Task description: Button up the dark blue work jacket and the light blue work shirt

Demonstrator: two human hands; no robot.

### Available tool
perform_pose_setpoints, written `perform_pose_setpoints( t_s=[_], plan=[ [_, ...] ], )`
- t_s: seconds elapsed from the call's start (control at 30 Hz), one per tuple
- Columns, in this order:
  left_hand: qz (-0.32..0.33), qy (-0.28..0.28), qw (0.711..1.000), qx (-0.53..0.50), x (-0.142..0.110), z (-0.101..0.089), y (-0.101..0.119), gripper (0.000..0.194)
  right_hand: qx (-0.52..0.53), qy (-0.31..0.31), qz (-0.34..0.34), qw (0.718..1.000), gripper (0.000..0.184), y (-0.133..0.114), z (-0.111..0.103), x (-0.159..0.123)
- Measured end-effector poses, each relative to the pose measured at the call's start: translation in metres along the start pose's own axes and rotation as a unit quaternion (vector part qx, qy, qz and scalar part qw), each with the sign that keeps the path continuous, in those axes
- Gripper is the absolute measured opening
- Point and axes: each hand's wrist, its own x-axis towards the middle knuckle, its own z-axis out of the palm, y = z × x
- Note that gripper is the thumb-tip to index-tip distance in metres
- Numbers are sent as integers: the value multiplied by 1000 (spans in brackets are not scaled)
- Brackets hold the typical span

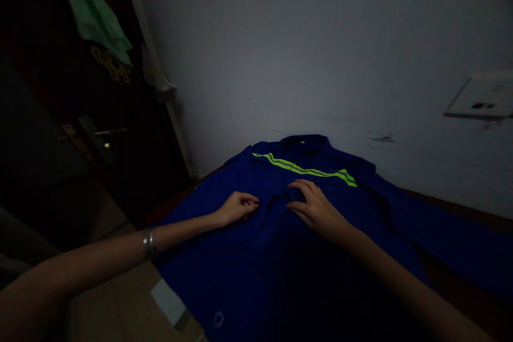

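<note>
A blue work shirt (280, 256) with a yellow-green reflective stripe (304, 170) across the chest lies spread flat, collar toward the wall. My left hand (237, 207) rests on its left chest with the fingers curled in, pinching the cloth. My right hand (315, 207) lies on the middle of the shirt just below the stripe, fingers bent and gripping a fold of cloth near the front opening. A silver bracelet (148, 242) sits on my left wrist.
A white wall (320, 53) rises right behind the shirt, with a socket plate (483, 100) at the right. A dark door with a handle (98, 136) stands at the left, green cloth (94, 10) hanging over it. The floor (120, 299) shows at lower left.
</note>
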Motion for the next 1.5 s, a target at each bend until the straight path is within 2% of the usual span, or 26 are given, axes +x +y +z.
perform_pose_setpoints(
  t_s=[0.1, 0.23, 0.33, 0.4, 0.53, 0.67, 0.8, 0.9, 1.13, 1.2, 1.33, 1.5],
  plan=[
    [36, -12, 998, 55, -14, -4, 4, 26, -3, -4, 5, 1000, 17, -3, -6, 0],
    [80, -98, 984, 123, -41, -9, 10, 29, 3, -29, 5, 1000, 18, -8, -13, 1],
    [80, -157, 975, 139, -61, -9, 14, 30, 15, -49, -7, 999, 18, -12, -13, 3],
    [61, -175, 974, 133, -72, -6, 13, 28, 27, -56, -16, 998, 19, -15, -11, 6],
    [-6, -140, 985, 102, -82, 3, 4, 20, 45, -65, -19, 997, 21, -26, -11, 12],
    [-54, -109, 990, 75, -83, 9, -2, 23, 82, -97, 5, 992, 21, -48, -13, 18],
    [-49, -93, 993, 53, -83, 13, -2, 21, 193, -169, 61, 965, 20, -77, -7, 17],
    [-50, -79, 995, 37, -85, 14, 1, 18, 219, -206, 83, 950, 19, -96, -2, 14],
    [-79, -66, 994, -45, -95, 12, 14, 17, 252, -200, 149, 935, 20, -106, -1, 16],
    [-92, -62, 991, -79, -98, 10, 18, 16, 296, -205, 178, 916, 22, -105, 0, 17],
    [-93, -53, 987, -123, -102, 8, 22, 11, 398, -238, 230, 856, 26, -105, 2, 17],
    [-81, -65, 982, -157, -101, 5, 22, 11, 455, -235, 246, 823, 26, -107, -1, 19]
  ],
)
